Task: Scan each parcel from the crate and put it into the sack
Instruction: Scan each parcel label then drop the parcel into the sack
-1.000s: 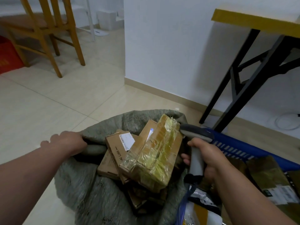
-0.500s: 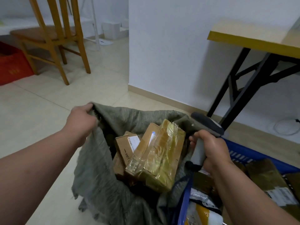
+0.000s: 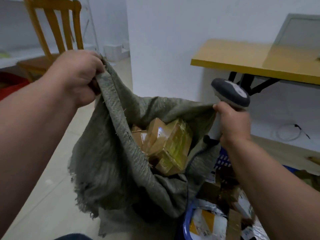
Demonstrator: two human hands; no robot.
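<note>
Left hand grips the grey-green sack by its left rim, right hand clamps both the barcode scanner and the right rim, holding the mouth open over taped cardboard parcels, while remaining parcels lie in the blue crate directly below the right hand, the nearer one.

Head view, downward, close over sack
</note>
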